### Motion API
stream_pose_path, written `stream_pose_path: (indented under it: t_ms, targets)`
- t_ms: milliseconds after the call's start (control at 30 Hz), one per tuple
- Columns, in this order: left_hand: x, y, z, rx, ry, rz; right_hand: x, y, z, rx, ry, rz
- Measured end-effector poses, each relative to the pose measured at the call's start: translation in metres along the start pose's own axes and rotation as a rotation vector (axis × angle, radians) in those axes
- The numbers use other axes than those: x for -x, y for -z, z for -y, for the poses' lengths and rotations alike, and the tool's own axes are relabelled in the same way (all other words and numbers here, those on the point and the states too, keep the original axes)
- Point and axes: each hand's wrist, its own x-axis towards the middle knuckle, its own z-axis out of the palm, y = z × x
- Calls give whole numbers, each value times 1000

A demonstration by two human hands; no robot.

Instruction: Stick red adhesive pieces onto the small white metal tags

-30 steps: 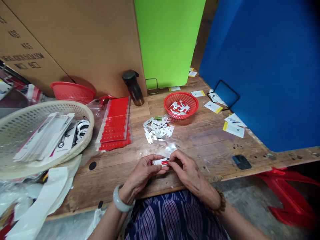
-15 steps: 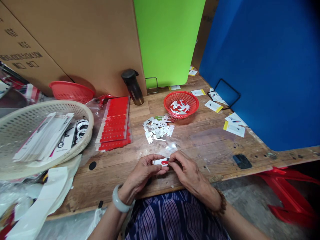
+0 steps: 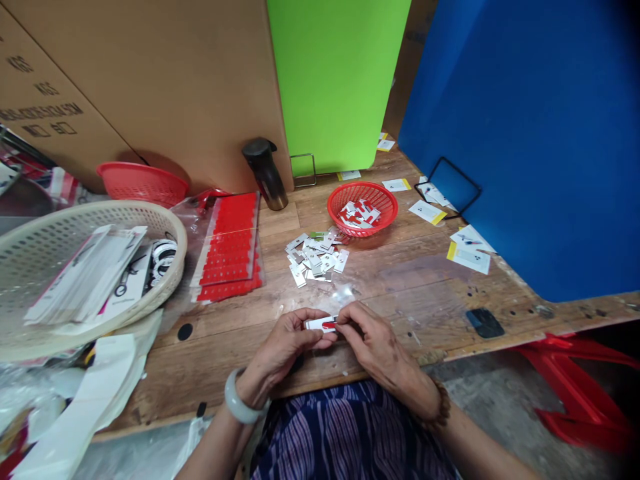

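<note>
Between both hands, close to the table's near edge, is a small white card with a red patch (image 3: 316, 324). My left hand (image 3: 295, 337) is closed on its left part, thumb in front and fingers behind. At its right end my right hand (image 3: 367, 337) pinches with thumb and forefinger, over the red part. Just beyond the hands lies a loose pile of small white and silver pieces (image 3: 315, 257), one of them green. Behind that pile, a red basket (image 3: 387, 217) holds several white pieces with red parts.
Red sheets in clear plastic (image 3: 230, 247) lie left of the pile. A cream basket (image 3: 175, 267) of printed cards stands farther left. A dark tumbler (image 3: 267, 177) is at the back. Green (image 3: 335, 80) and blue boards (image 3: 525, 147) wall the table; yellow-edged cards (image 3: 427, 212) lie at right.
Both hands stay nearly in place. The right fingertips have shifted very slightly left along the card; the pile and baskets look the same.
</note>
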Motion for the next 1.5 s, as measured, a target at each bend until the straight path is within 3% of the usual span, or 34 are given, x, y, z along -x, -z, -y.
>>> stream_pose_path:
  t_ms: [733,933,1133,1233,1500]
  targets:
    - [-2,1,0,-7,-17,26,0,-4,-5,-9,-14,-12]
    - [-6,-1,6,-66,-67,-59,1,-8,-5,-12,-29,-33]
    - [-4,-8,6,-211,-220,-143,1,-12,5,-112,-169,-100]
    - [-2,-10,3,-281,-263,-189,-1,-13,8,-125,-170,-155]
    - [-6,-2,8,-146,-151,-124,-2,-15,-2,-191,-221,-131]
